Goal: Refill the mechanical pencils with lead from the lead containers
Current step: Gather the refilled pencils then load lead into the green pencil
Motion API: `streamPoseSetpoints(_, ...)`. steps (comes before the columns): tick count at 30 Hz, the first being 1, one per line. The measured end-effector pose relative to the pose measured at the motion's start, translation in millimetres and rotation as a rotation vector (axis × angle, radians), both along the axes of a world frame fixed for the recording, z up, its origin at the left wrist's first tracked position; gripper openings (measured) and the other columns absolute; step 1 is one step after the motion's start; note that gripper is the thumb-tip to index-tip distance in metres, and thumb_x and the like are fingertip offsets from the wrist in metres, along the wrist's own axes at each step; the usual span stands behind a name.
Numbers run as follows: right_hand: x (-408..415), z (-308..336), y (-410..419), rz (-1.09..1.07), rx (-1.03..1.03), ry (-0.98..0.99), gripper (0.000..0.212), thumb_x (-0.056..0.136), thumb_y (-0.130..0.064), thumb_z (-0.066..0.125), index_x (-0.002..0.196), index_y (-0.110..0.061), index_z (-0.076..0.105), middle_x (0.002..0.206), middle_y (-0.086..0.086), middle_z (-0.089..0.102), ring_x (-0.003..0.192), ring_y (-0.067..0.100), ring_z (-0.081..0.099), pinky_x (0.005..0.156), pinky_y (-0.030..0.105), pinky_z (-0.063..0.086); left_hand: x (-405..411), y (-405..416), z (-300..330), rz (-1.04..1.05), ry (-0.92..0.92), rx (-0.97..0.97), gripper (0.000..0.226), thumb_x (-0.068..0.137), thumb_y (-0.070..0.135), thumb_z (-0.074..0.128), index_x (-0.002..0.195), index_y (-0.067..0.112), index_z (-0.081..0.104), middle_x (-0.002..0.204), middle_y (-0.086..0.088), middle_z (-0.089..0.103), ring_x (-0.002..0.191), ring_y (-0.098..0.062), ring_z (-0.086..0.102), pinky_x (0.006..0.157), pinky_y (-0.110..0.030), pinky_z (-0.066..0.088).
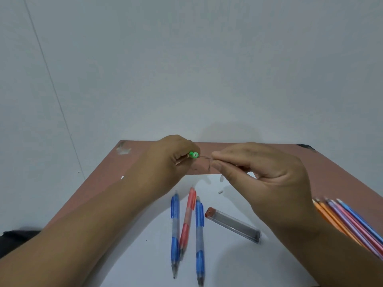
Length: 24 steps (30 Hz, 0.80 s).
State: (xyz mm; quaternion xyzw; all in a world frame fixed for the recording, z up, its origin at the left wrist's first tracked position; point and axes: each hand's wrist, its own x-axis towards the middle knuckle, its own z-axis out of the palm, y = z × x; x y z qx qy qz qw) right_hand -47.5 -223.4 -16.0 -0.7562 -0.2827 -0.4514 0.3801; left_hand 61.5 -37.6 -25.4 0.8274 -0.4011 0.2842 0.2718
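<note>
Near: lead container (233, 225) on white paper (228, 262). Beyond: right hand (263, 172) pinching thin lead (205, 158) (brittle; hold lightly near tip). Left hand (165, 162) curled around green pencil (193, 155), end facing lead.

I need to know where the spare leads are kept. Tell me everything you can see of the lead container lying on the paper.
The lead container is a slim, clear, grey-tinted plastic tube with a reddish-brown cap at its upper-left end. It lies flat and slanted on the white paper, the capped end nearer the blue pencil, the other end pointing lower right. Neither hand touches it; the right hand is held above it. Whether leads remain inside cannot be told.
</note>
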Motion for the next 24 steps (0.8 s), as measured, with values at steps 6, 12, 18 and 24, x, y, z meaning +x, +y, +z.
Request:
streamPoseSetpoints(6,2.7,-4.2,0.2,0.047,0.065,0.071,0.027,0.081,-0.002,0.081,0.102,-0.018,0.076,0.101,-0.012,0.075,0.096,0.002,0.072,0.085,0.017,0.055,-3.8,-0.7,-0.9,-0.033,-0.017,-0.006,0.022,0.084,0.001,0.074,0.089,0.022,0.074,0.083,0.027,0.049,0.077,0.005,0.052,0.067,-0.013,0.035)
streamPoseSetpoints(12,3.6,-7.9,-2.4,0.092,0.137,0.190,0.017,0.086,-0.006,0.079,0.103,-0.009,0.079,0.098,-0.004,0.079,0.093,0.011,0.075,0.084,0.029,0.060,-7.0,-2.0,-0.9,-0.047,0.015,0.006,0.020,0.089,0.006,0.068,0.095,0.024,0.076,0.082,0.023,0.053,0.078,-0.003,0.054,0.066,-0.016,0.036)
streamPoseSetpoints(18,3.9,-6.2,2.0,0.117,0.177,0.168,0.020,0.086,-0.008,0.078,0.106,-0.011,0.077,0.098,-0.006,0.079,0.092,0.008,0.075,0.085,0.023,0.058,-7.5,-2.6,0.0,-0.055,-0.025,0.014,0.017,0.089,0.003,0.070,0.091,0.020,0.074,0.078,0.023,0.048,0.073,0.001,0.051,0.063,-0.015,0.034)
streamPoseSetpoints(24,4.9,-5.1,0.9,0.081,0.133,0.129,0.025,0.085,-0.007,0.079,0.109,-0.014,0.074,0.099,-0.009,0.077,0.090,0.004,0.074,0.084,0.021,0.058,-6.4,-2.2,-0.5,-0.062,-0.035,0.025,0.016,0.090,0.004,0.070,0.093,0.019,0.074,0.078,0.023,0.048,0.073,-0.001,0.050,0.063,-0.015,0.034)
